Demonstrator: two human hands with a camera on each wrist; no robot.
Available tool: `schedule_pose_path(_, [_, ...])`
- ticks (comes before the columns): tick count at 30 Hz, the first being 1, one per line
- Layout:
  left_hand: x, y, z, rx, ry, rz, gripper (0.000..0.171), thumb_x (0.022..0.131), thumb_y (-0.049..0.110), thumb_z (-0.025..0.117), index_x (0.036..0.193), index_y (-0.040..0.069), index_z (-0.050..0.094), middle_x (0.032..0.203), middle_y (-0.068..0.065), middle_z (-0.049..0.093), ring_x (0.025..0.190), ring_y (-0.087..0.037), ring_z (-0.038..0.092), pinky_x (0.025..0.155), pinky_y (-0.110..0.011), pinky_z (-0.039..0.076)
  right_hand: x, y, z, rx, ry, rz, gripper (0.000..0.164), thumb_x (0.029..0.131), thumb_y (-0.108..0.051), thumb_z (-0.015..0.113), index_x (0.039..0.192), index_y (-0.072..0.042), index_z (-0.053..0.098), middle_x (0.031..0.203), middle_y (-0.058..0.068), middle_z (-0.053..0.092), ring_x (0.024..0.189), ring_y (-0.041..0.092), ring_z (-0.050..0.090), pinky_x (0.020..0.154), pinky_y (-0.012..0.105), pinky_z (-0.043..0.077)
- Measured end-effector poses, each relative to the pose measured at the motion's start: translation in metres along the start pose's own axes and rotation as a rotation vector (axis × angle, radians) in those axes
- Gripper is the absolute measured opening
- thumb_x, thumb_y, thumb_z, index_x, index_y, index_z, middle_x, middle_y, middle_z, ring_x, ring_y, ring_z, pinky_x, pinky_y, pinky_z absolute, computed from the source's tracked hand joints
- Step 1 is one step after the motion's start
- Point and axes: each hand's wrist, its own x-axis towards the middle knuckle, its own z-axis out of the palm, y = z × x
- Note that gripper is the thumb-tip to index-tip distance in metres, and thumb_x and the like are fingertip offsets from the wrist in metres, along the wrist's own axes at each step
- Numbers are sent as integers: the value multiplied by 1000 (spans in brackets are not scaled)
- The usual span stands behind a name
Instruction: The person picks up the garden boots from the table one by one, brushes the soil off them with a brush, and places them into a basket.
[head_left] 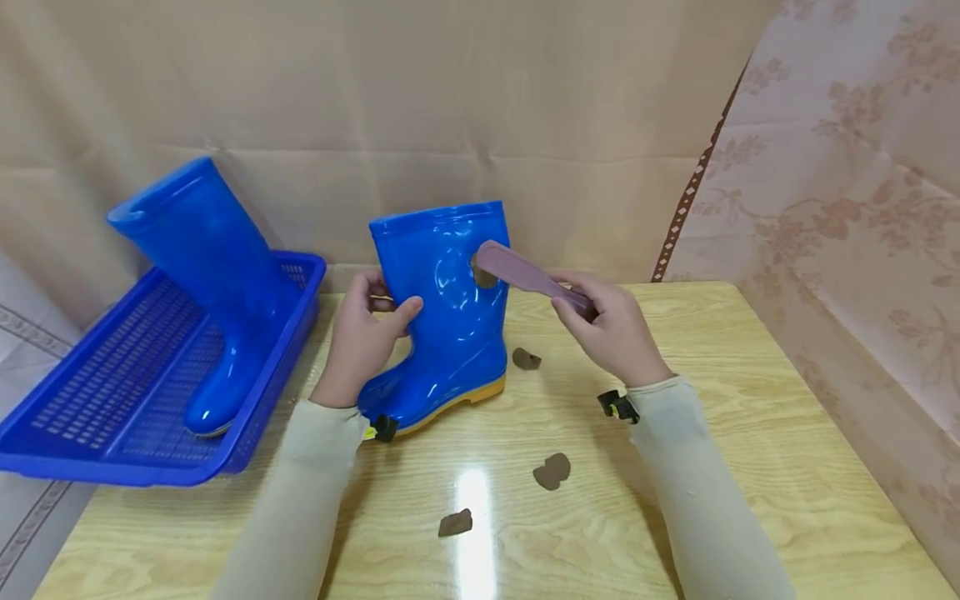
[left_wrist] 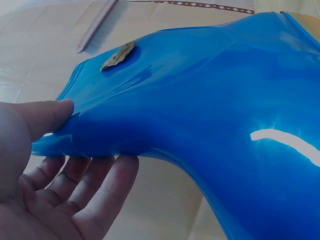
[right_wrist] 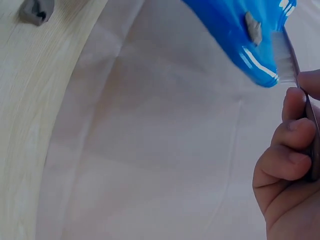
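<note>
Boot [head_left: 450, 321], probably light, pliant, slick, best held by shaft [head_left: 420, 262]; pinched by left hand [head_left: 363, 342], brush [head_left: 517, 268] clasped in right hand [head_left: 613, 329].

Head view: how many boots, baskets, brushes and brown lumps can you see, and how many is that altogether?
Boots: 2
Basket: 1
Brush: 1
Brown lumps: 4 (1 on a boot, 3 on the table)
Total: 8
</note>
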Motion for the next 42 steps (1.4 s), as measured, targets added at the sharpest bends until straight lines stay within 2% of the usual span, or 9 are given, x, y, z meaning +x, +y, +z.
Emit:
schedule_pose_path(3, [1, -2, 0, -1, 7, -2, 61, 99, 42, 70, 141, 5, 45, 130, -15, 56, 113, -28, 62, 85, -44, 62, 2, -6, 3, -12, -13, -49, 34, 101, -13, 69, 134, -14, 70, 103, 5, 72, 65, 15, 51, 53, 24, 39])
schedule_pose_path(8, [3, -4, -1, -11, -5, 21, 60, 101, 42, 65, 143, 4, 43, 131, -16, 55, 115, -28, 63, 87, -45, 62, 1, -10, 8, -53, -13, -111, 38, 98, -8, 72, 136, -14, 70, 95, 5, 69, 73, 16, 50, 57, 27, 37])
schedule_pose_path(10, [2, -3, -2, -17, -15, 35, 60, 102, 41, 64, 144, 4, 43, 131, -16, 55, 116, -29, 63, 88, -46, 62, 1, -10, 9, -70, -16, -100, 39, 98, -9, 72, 136, -15, 69, 89, 3, 65, 71, 16, 47, 55, 27, 35])
schedule_pose_path(17, [2, -1, -2, -25, -23, 46, 63, 102, 44, 63, 145, 3, 42, 131, -17, 55, 115, -29, 63, 88, -46, 61, 0, -5, 9, -109, -25, -41, 37, 100, -12, 69, 137, -15, 68, 97, 5, 70, 70, 17, 48, 56, 29, 37])
schedule_pose_path(21, [2, -1, -2, -35, -19, 44, 61, 102, 42, 64, 145, 3, 43, 130, -17, 55, 115, -29, 63, 87, -46, 62, 0, -4, 7, -109, -23, -18, 37, 100, -13, 70, 137, -17, 69, 93, 3, 68, 69, 17, 48, 55, 29, 37])
schedule_pose_path(28, [0, 1, -3, 5, -39, 19, 48, 104, 30, 64, 142, 4, 51, 127, -16, 62, 113, -31, 64, 87, -49, 61, 0, -5, 12, -96, 1, -89, 37, 99, -10, 70, 136, -14, 69, 84, 2, 60, 68, 16, 44, 55, 28, 34])
schedule_pose_path(34, [0, 0, -5, -6, -66, 22, 51, 104, 34, 65, 144, 5, 53, 132, -16, 62, 117, -32, 62, 87, -49, 61, 0, -5, 15, -94, -6, -101, 39, 99, -9, 70, 138, -15, 68, 84, 2, 59, 67, 15, 44, 55, 27, 34])
schedule_pose_path(42, [3, -3, -4, -89, -9, 35, 55, 102, 31, 67, 144, 5, 41, 128, -17, 56, 113, -28, 64, 84, -43, 63, 0, -3, 16, -98, -42, 4, 37, 101, -13, 68, 139, -17, 67, 82, 2, 58, 66, 17, 43, 55, 28, 34])
